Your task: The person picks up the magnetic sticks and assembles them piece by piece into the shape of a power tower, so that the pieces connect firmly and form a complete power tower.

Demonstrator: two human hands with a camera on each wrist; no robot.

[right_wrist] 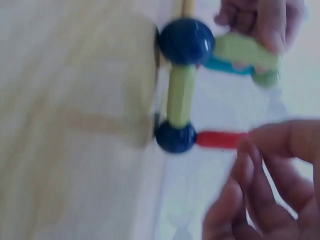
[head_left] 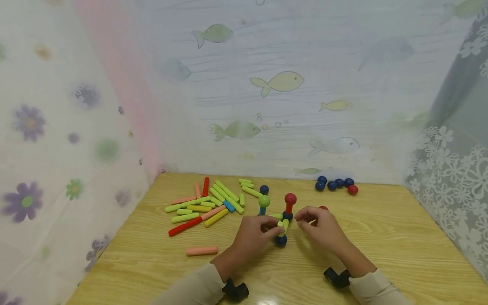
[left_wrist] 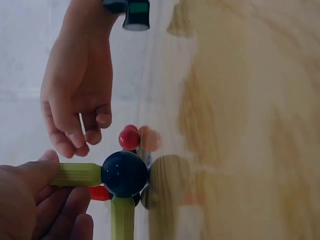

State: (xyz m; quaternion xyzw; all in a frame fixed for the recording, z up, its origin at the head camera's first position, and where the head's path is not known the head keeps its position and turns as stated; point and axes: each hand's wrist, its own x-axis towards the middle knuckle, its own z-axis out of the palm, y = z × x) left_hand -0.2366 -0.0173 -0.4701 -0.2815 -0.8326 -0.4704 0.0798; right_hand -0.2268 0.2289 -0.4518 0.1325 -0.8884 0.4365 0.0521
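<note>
On the table stands a joined frame of magnetic rods and balls. My left hand pinches a yellow-green rod that rises from the near navy ball. Another yellow-green rod links that ball to a second navy ball, which carries an upright red rod topped by a red ball. A lime ball tops a blue rod behind my left hand. Just right of the frame is my right hand, fingers loosely bent and nothing visible in them; in its wrist view the fingertips overlap the red rod's end.
Loose yellow-green, yellow, red and pink rods lie at the left, with one pink rod nearer. Several navy balls and a red ball sit at the back right. Another red ball shows behind my right hand. Patterned curtains border the table.
</note>
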